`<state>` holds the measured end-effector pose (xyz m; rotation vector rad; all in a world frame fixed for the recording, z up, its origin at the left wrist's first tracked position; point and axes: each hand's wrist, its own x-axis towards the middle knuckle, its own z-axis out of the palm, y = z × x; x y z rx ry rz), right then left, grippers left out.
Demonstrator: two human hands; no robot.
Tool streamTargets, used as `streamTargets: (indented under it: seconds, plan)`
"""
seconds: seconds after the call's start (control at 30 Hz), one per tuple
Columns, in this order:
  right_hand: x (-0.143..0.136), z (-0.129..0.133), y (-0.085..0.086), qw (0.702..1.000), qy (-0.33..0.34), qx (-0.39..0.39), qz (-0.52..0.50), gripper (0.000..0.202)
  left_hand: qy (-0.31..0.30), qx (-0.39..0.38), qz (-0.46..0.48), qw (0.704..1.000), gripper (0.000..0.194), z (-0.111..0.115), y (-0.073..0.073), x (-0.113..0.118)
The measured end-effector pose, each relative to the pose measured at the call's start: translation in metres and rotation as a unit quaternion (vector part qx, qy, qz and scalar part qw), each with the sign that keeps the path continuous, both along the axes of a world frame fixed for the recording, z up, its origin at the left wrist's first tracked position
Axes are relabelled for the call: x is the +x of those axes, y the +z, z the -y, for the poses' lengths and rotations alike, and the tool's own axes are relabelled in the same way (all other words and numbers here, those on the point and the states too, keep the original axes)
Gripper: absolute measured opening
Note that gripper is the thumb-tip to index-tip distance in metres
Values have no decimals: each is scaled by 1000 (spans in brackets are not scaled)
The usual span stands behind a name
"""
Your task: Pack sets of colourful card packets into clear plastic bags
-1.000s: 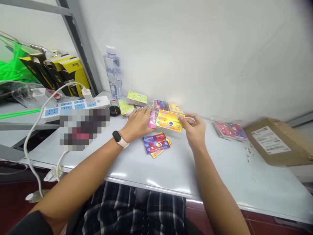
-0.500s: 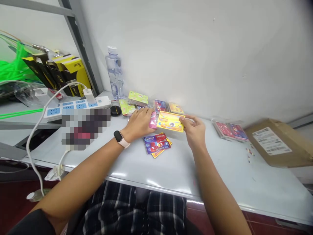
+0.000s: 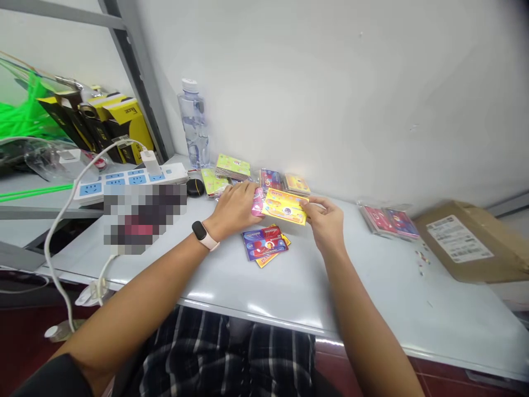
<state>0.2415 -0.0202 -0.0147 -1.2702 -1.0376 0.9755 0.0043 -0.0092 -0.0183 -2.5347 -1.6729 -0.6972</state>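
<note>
In my right hand (image 3: 326, 220) a yellow printed card (image 3: 286, 207) is pinched at its right end, thumb on top. Its left end meets a shiny pink packet (image 3: 258, 203). My left hand (image 3: 236, 207) is closed over that packet, palm down, with a fitness band on the wrist; the fingertips are partly hidden. Just below the hands, a red-and-blue card (image 3: 265, 242) lies across a yellow card (image 3: 266, 259) on the table. Behind them are green cards (image 3: 233, 165), a dark blue pack (image 3: 270, 179) and a yellow stack (image 3: 296, 183).
A water bottle (image 3: 194, 124) stands against the wall. To the left are a power strip (image 3: 119, 181) with cables and a round black case (image 3: 195, 187). At the right, wrapped card packs (image 3: 388, 221) lie beside a cardboard box (image 3: 471, 242) on the grey table (image 3: 372, 298).
My right hand has shifted slightly left and down with the yellow card, which is tilted differently, showing lettering along its upper edge. My left hand has hardly moved.
</note>
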Motion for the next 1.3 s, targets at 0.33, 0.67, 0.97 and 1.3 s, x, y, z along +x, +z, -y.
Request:
streamTargets:
  seconds: [0.33, 0.67, 0.97, 1.3]
  plan:
    - [0, 0, 1, 1000, -3, -14, -8, 46, 6, -1, 1, 1000, 57, 1, 2, 1]
    - [-1, 1, -2, 999, 35, 23, -4, 48, -38, 3, 7, 999, 69, 1, -2, 2]
    - [-19, 5, -19, 973, 126, 97, 165, 45, -84, 10, -34, 996, 66, 2, -4, 3]
    - [-26, 16, -17, 914, 162, 184, 324, 34, -58, 4, -33, 998, 53, 2, -2, 2]
